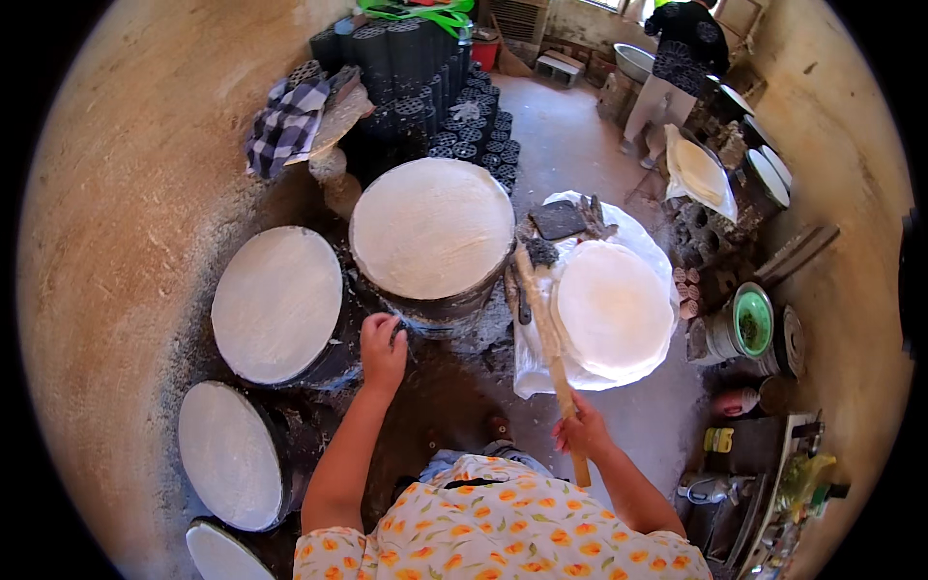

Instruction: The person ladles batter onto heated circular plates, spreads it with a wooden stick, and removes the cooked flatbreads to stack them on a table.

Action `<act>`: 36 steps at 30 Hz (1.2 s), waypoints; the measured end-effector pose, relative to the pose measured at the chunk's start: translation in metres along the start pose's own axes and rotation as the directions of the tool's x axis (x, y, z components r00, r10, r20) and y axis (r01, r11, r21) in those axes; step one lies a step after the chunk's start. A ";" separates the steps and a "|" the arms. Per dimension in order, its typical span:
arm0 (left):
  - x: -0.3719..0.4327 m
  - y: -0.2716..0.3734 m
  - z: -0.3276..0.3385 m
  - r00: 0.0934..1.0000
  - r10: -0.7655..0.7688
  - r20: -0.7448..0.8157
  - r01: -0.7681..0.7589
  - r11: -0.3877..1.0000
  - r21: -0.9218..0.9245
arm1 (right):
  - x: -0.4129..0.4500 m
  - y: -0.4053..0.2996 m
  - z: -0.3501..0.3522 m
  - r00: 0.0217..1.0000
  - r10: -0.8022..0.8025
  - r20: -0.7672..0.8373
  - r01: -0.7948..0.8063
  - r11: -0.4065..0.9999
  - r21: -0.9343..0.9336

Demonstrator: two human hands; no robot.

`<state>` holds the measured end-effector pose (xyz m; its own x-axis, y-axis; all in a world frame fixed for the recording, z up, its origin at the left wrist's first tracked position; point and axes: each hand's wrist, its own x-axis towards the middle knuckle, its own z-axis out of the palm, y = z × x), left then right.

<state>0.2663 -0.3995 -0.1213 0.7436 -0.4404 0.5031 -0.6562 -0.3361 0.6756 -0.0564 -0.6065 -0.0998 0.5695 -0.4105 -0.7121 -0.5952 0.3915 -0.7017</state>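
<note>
My right hand [582,431] is closed round the lower end of a long, flat wooden stick [545,330], whose far end reaches a dark, bristly clump [541,251]. Beneath the stick, a stack of thin round white sheets [615,312] lies on white plastic [656,254]. My left hand [384,344], fingers curled, is at the rim of a round drum-like stove; whether it grips something small and dark is unclear. Pale batter-like layers cover the round top ahead [433,227] and the one at left [278,304].
More white-topped drums [230,455] curve down the left side. Perforated coal briquettes [409,109] are piled ahead. Another person [685,51] stands at the back right, near more stoves. A green basin [752,324] and a cluttered shelf [786,464] line the right wall.
</note>
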 end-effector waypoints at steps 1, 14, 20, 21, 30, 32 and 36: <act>0.014 0.006 0.015 0.998 0.061 0.018 -0.062 0.998 0.026 | -0.003 0.002 0.001 1.000 -0.002 -0.013 0.002 1.000 0.010; 0.063 0.008 0.133 0.949 0.111 0.294 -0.247 0.843 0.478 | -0.022 -0.010 -0.009 0.966 0.035 0.258 -0.007 0.994 -0.107; 0.072 0.011 0.142 0.935 0.135 0.328 -0.296 0.808 0.510 | -0.010 -0.013 -0.034 0.948 -0.068 0.310 0.096 0.993 -0.074; 0.073 0.011 0.142 0.938 0.156 0.308 -0.301 0.807 0.509 | -0.007 -0.009 -0.038 0.944 -0.081 0.319 0.116 0.989 -0.094; 0.130 -0.004 0.097 0.929 0.293 0.225 -0.363 0.836 0.412 | -0.003 0.025 -0.057 0.973 -0.065 0.221 0.077 0.996 -0.048; 0.151 0.015 0.085 0.938 0.311 0.154 -0.347 0.836 0.425 | -0.002 0.035 -0.061 0.988 -0.074 0.135 0.076 0.997 -0.016; 0.180 0.075 0.070 0.816 0.509 0.274 -0.576 0.683 0.449 | -0.002 0.048 -0.071 0.996 -0.068 0.063 0.068 0.998 0.008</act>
<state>0.3419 -0.5626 -0.0176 0.2382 -0.7582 0.6069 -0.9343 -0.3496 -0.0701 -0.1264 -0.6453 -0.1303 0.6430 -0.3838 -0.6628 -0.5511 0.3691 -0.7484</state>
